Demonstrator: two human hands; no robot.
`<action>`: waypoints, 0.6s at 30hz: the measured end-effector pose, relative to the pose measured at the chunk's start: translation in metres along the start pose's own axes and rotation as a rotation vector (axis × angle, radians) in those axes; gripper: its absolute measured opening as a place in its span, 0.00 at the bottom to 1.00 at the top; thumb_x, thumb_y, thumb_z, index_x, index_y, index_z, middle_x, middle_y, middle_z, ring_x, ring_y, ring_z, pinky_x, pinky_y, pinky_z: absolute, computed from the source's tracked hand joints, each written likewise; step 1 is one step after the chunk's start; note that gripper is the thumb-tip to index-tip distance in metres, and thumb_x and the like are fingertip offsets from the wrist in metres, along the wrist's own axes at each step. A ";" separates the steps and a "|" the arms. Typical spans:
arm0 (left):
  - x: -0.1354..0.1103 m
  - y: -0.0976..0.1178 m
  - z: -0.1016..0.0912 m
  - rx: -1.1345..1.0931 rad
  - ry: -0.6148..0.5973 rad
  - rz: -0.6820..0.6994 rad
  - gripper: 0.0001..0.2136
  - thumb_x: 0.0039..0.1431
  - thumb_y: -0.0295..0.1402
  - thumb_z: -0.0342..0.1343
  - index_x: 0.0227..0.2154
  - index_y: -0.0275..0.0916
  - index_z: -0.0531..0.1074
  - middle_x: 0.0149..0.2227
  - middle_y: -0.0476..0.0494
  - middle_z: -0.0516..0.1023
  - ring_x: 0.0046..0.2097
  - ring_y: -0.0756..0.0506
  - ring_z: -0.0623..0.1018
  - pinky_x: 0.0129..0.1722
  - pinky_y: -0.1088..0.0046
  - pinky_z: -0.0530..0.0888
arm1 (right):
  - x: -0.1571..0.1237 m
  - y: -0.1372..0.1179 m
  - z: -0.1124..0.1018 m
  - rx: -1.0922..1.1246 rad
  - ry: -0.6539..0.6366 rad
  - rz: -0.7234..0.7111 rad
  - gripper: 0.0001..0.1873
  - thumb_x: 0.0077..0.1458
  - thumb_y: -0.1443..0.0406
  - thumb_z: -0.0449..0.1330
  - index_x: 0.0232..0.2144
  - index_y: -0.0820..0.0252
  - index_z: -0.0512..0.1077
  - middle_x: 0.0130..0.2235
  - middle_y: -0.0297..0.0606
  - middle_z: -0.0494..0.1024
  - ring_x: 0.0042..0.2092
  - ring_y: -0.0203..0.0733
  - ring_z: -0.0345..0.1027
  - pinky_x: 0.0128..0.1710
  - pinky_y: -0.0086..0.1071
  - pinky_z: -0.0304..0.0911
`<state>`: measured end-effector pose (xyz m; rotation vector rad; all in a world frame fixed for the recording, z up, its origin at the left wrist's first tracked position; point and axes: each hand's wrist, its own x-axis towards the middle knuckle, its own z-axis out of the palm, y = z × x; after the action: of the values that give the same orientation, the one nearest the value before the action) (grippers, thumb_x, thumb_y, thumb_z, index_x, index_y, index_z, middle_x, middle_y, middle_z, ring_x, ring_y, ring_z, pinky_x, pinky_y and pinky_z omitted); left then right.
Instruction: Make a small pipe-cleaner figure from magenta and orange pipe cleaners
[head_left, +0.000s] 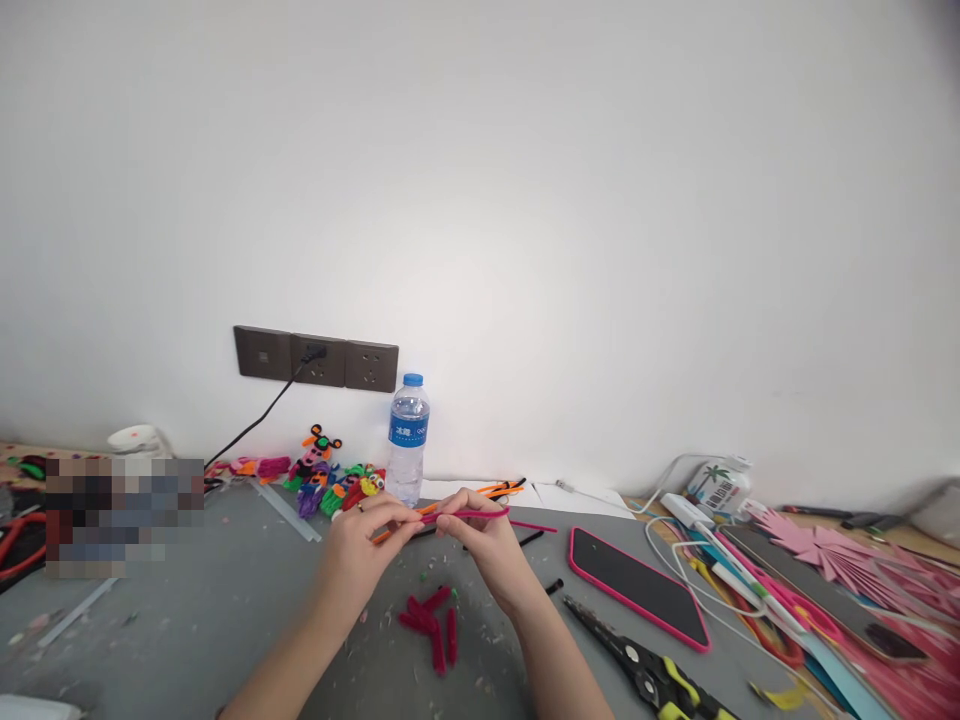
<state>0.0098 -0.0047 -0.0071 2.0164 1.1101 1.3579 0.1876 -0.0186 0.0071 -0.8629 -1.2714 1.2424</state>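
A thin magenta pipe cleaner (487, 514) runs between my two hands above the grey mat. My left hand (371, 535) pinches its left end with thumb and fingertips. My right hand (480, 540) pinches it close by, the fingertips almost meeting the left ones. Below them on the mat lie several short, thick magenta pieces (431, 625), one of them bent. Orange and black pipe cleaners (506, 489) lie behind my right hand, partly hidden by it.
A water bottle (409, 440) stands by the wall beside colourful pipe-cleaner figures (322, 475). To the right lie a pink-cased phone (637, 590), black-and-yellow pliers (637, 665), white cables (667, 550) and pink folded paper (832, 550). Glue sticks (285, 512) are at left.
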 end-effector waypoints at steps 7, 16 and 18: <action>-0.003 -0.001 -0.001 0.257 0.001 0.198 0.06 0.61 0.30 0.54 0.30 0.42 0.74 0.32 0.49 0.76 0.34 0.48 0.77 0.35 0.76 0.70 | 0.000 0.000 0.001 0.003 0.018 0.026 0.10 0.46 0.60 0.67 0.22 0.59 0.72 0.25 0.31 0.73 0.30 0.37 0.65 0.35 0.31 0.59; -0.003 0.006 -0.004 0.426 -0.019 0.289 0.08 0.64 0.30 0.50 0.32 0.41 0.73 0.32 0.48 0.76 0.36 0.47 0.76 0.35 0.75 0.69 | -0.001 0.001 0.003 -0.021 0.040 0.028 0.10 0.45 0.60 0.67 0.22 0.59 0.72 0.24 0.31 0.72 0.30 0.37 0.63 0.33 0.31 0.58; -0.002 0.008 -0.005 0.412 -0.016 0.288 0.09 0.64 0.30 0.49 0.31 0.41 0.73 0.32 0.48 0.77 0.36 0.47 0.76 0.36 0.74 0.69 | -0.001 0.000 0.002 -0.025 0.047 0.037 0.10 0.46 0.59 0.67 0.23 0.59 0.73 0.24 0.31 0.73 0.30 0.38 0.64 0.34 0.31 0.58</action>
<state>0.0075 -0.0110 -0.0006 2.5618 1.2047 1.3235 0.1854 -0.0198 0.0069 -0.9322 -1.2407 1.2304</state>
